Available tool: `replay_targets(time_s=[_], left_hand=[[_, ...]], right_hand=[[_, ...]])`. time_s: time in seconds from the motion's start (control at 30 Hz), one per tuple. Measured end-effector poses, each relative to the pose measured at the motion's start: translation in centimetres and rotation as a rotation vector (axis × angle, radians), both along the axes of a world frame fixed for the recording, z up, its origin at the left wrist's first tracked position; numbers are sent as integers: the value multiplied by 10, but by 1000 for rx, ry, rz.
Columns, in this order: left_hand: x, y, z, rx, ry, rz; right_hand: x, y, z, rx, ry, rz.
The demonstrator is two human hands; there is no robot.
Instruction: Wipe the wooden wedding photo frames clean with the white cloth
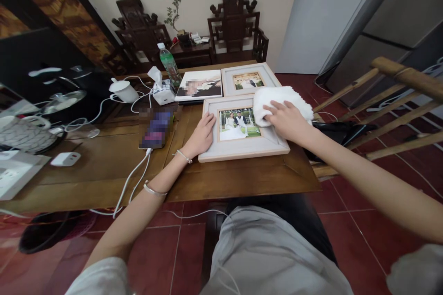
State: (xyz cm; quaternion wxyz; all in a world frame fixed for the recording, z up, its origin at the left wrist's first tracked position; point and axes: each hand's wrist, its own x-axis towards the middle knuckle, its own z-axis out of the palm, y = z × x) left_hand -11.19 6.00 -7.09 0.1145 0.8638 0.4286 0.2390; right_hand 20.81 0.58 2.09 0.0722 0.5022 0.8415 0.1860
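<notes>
Wiping looks to be the step in hand: a white cloth [294, 100] lies bunched over the far right corner of the nearer picture frame [238, 146], and the right hand [289, 123] rests on top of it, fingers spread and slightly bent. Whether those fingers also pinch the fabric I cannot tell, since the thumb and the underside are hidden. The left hand [203, 132] lies over the frame's left border with its fingers stretched forward, seemingly steadying it; whether this grip is clenched around the edge cannot be made out.

The frame lies face up on the tabletop [221, 182], close to the edge on the person's side, its photo [238, 123] uncovered apart from the part next to the cloth. Just beyond it lies a second frame [247, 82], with a photo panel [199, 85] beside that one on the left. A tissue box [163, 93] and a bottle [169, 62] stand farther left, and a phone [157, 129] with a white cord [129, 176] lies well apart from the left hand.

As I judge it, the next move calls for light, even pressure from the right hand along the border, while the left keeps the frame from sliding.
</notes>
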Motion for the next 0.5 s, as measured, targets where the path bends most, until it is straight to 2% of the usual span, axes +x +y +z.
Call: replay_targets(time_s=[0.07,0.13,0.27,0.4,0.5], left_hand=[[0,0,-2,3,-26,9],[1,0,-4,11,-60,19],[3,0,-4,16,-80,37],[5,-2,-2,5,-47,41],[5,-2,-2,1,-56,31]], right_hand=[[0,13,-1,1,29,6],[2,12,-1,-16,49,17],[4,-27,6,-70,7,67],[2,-74,19,-198,12,130],[-2,-83,24,-261,80,131]])
